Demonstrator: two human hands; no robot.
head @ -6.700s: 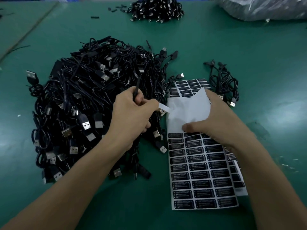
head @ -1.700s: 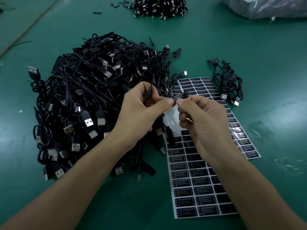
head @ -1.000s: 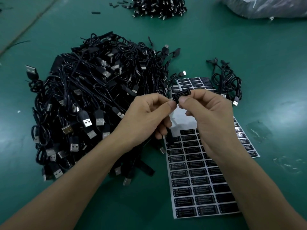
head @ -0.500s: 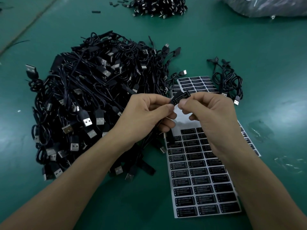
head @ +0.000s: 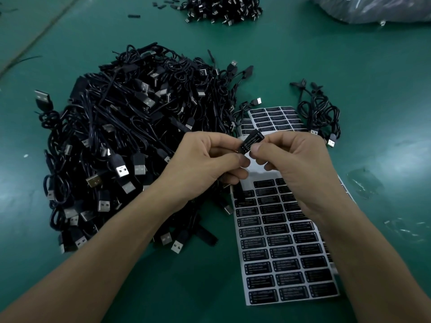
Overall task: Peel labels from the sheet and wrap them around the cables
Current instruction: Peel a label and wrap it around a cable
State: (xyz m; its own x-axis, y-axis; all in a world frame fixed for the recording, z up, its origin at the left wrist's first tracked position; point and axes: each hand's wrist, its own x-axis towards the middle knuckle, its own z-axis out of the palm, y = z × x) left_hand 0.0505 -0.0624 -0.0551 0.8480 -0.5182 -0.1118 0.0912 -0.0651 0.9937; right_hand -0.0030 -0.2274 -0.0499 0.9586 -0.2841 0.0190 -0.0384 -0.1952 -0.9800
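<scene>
A black label [head: 251, 142] printed "LED CONTROLLER" sits between my two hands, above the top of the label sheet [head: 286, 257]. My left hand [head: 207, 159] pinches its lower left end together with a black cable that runs down under my palm, mostly hidden. My right hand [head: 293, 164] pinches the label's right end between thumb and forefinger. The sheet lies flat on the green table [head: 349, 66], with rows of black labels and a bare white strip near its top.
A big heap of black USB cables [head: 130, 145] fills the table to the left of my hands. A small bundle of cables [head: 321, 115] lies right of the sheet. Another cable pile [head: 224, 8] and a plastic bag [head: 373, 8] sit at the far edge.
My right hand left the sheet with a peeled label and met my left hand at the cable. Over the last second both hands keep pinching the label, which has tilted slightly.
</scene>
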